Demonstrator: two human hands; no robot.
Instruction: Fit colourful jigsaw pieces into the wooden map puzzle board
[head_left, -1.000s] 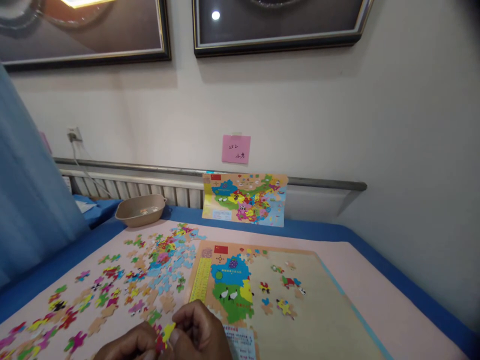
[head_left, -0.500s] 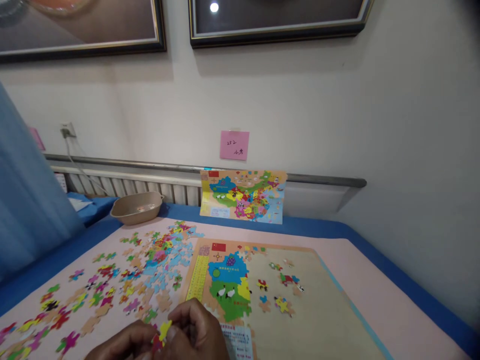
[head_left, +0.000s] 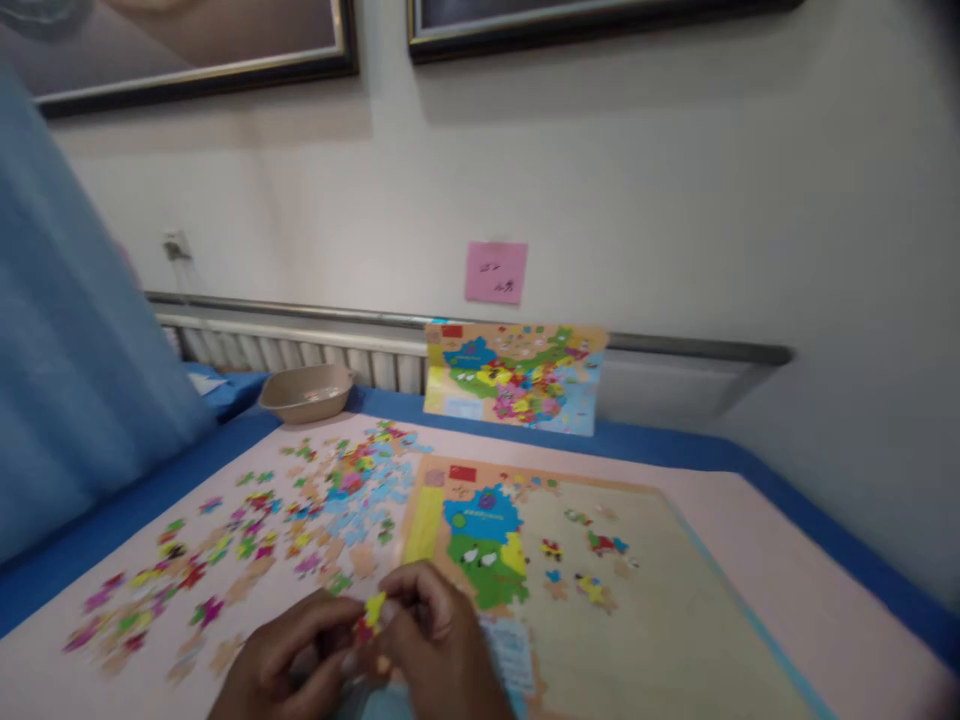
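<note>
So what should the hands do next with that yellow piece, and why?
Maybe the right hand could try the yellow piece against the yellow patch on the puzzle board. The colours look alike, there's bare board just right of that patch, and the picture sheet shows yellow beside green too.

A yellow and red bit of puzzle [head_left: 374, 609] is held in the fingertips of the left hand [head_left: 296, 645] and the right hand [head_left: 444, 640]. Many loose pieces [head_left: 208, 611] are scattered beyond the left hand. A partly filled puzzle board [head_left: 652, 620] is seen beyond and rightward of the right hand.
</note>
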